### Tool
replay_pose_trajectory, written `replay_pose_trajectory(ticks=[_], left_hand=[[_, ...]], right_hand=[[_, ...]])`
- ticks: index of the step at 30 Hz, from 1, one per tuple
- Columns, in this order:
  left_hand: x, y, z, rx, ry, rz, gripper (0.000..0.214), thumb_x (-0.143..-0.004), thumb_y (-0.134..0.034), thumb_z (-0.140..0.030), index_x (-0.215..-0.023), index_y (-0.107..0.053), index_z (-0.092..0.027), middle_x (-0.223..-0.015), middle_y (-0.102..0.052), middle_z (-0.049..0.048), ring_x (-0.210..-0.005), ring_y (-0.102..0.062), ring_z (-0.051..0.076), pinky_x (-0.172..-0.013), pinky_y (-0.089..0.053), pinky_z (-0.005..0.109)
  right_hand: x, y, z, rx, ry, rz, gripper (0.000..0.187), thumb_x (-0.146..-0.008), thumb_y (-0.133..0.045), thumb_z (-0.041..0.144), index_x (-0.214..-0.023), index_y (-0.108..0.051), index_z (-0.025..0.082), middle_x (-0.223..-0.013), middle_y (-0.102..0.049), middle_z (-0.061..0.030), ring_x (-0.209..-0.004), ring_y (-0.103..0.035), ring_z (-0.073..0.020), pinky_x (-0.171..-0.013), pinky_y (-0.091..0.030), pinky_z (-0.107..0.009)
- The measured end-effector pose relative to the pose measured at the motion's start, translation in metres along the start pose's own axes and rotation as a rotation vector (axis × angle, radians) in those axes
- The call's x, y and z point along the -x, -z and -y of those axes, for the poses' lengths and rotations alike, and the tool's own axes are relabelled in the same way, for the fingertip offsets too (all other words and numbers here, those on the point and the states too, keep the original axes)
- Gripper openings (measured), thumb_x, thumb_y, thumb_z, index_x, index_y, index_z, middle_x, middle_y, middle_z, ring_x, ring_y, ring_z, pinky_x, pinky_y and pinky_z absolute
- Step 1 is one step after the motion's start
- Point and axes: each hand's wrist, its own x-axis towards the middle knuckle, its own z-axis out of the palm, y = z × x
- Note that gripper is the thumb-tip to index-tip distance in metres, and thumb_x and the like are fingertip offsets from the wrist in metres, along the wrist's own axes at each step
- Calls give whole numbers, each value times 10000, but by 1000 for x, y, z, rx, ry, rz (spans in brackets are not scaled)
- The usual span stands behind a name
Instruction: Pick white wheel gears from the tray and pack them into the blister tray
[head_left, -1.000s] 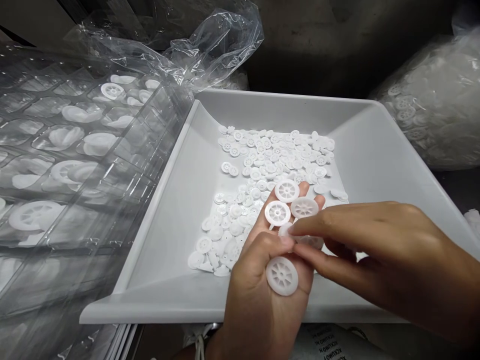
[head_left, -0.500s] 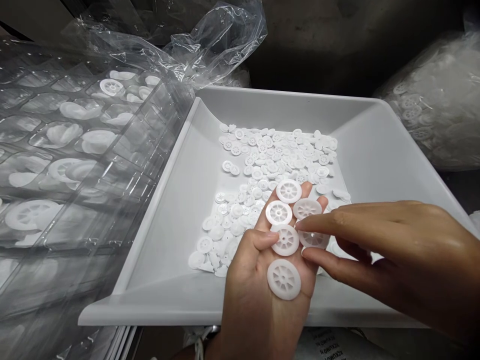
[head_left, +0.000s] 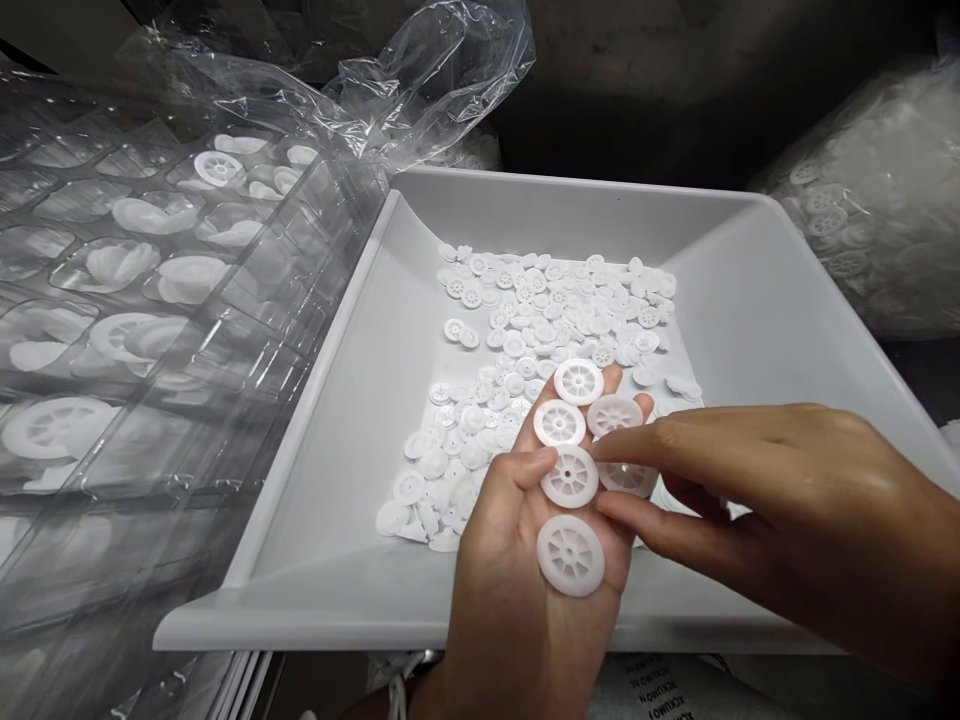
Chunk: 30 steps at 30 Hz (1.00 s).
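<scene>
We see the open left hand carrying six white plastic spoked discs flat on palm and fingers, above a white tray; at 3 o'clock, the right hand lies beside them, gripping nothing.

Upside-down print on the bag under the tray is unreadable.
</scene>
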Motion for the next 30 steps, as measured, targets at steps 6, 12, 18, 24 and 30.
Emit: replay_pose_trajectory(ticks=[6, 12, 18, 24, 30], left_hand=[[-1, 0, 0, -90, 24, -51, 528, -828, -406, -194, -1352, -460, -152, -1222, -635, 100, -1297, -474, 286, -1110, -351, 440], [-4, -2, -2, -185, 59, -100, 590, -768, -475, -264, -1347, -478, -151, -1319, -580, 111, -1310, -452, 323, -1112, -348, 459], [-3, -3, -1, -149, 23, -81, 557, -800, -439, -249, -1346, -488, -150, -1258, -622, 102, -1290, -478, 307, -1106, -358, 450], [1, 0, 2, -22, 14, 16, 482, -896, -313, -232, -1319, -509, -111, -1129, -675, 119, -1278, -495, 270, -1099, -364, 424], [-1, 0, 2, -15, 12, 48, 454, -903, -320, -237, -1283, -542, -123, -1137, -667, 109, -1264, -507, 272, -1095, -364, 425]], right_hand=[[-1, -2, 0, -16, -23, -4, 195, -938, -570, 315, -1109, -561, 221, -763, -630, 65, -567, -521, -44, -565, -370, -191], [-1, -2, 1, -37, -27, -17, 192, -917, -606, 280, -1097, -565, 230, -731, -617, 79, -539, -495, -37, -548, -357, -188], [-1, -2, 0, -68, -62, 6, 194, -903, -620, 247, -1089, -564, 235, -745, -624, 75, -533, -487, -33, -535, -361, -176], [-1, -3, 2, -57, -67, -1, 186, -906, -613, 271, -1084, -567, 243, -690, -592, 78, -506, -464, -46, -522, -359, -183], [-2, -3, 0, -82, -50, 2, 209, -906, -610, 270, -1110, -563, 258, -757, -635, 79, -545, -515, -45, -553, -379, -179]])
